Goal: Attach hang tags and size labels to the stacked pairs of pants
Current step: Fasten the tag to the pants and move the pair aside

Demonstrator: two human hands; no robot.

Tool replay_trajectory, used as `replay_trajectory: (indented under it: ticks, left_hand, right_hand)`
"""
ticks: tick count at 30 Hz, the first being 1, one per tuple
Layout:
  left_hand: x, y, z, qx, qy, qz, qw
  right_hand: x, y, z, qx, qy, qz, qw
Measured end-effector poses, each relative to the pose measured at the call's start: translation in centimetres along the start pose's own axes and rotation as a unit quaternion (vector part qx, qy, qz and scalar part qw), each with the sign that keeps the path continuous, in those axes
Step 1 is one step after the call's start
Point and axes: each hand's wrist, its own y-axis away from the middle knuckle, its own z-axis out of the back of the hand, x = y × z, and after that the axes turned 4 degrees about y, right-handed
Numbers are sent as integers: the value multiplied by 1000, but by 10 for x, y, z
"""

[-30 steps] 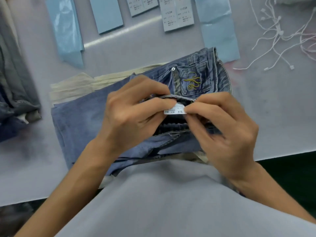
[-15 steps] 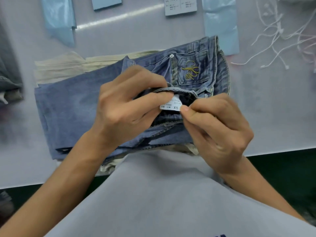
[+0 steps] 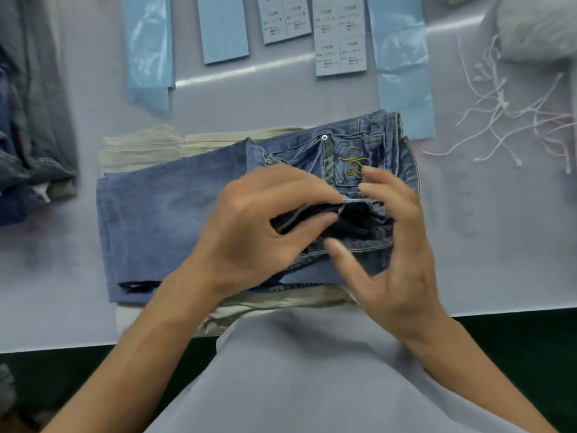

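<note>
Now left hand (image 3: 249, 226) pinches the jeans' waistband (image 3: 312, 210); right hand (image 3: 393, 245) hovers, grip released.

A pale grey table (image 3: 484, 245) is seen. Directly on it are laid: beige folded pants (image 3: 140, 148) under the stack, blue plastic bags (image 3: 150, 51), grey printed tag sheets (image 3: 340, 35), white strings (image 3: 512, 120), dark garments (image 3: 28, 120) at left.

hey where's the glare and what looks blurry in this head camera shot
Head view: a bright glare streak runs across the table below the blue cards; the right hand is motion-blurred, fingers spread; the left hand is sharper, pinching the jeans waistband; the white strings and frame edges look soft, and the table's edge bows.
</note>
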Motion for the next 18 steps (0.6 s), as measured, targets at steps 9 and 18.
replay_trajectory:
  ticks: [9, 18]
  left_hand:
    - [77, 43, 32, -339, 135, 304, 880]
    - [149, 214, 59, -306, -219, 570, 730]
  right_hand:
    - [-28, -38, 24, -39, 40, -250, 967]
    - [-47, -49, 19, 84, 176, -392, 899]
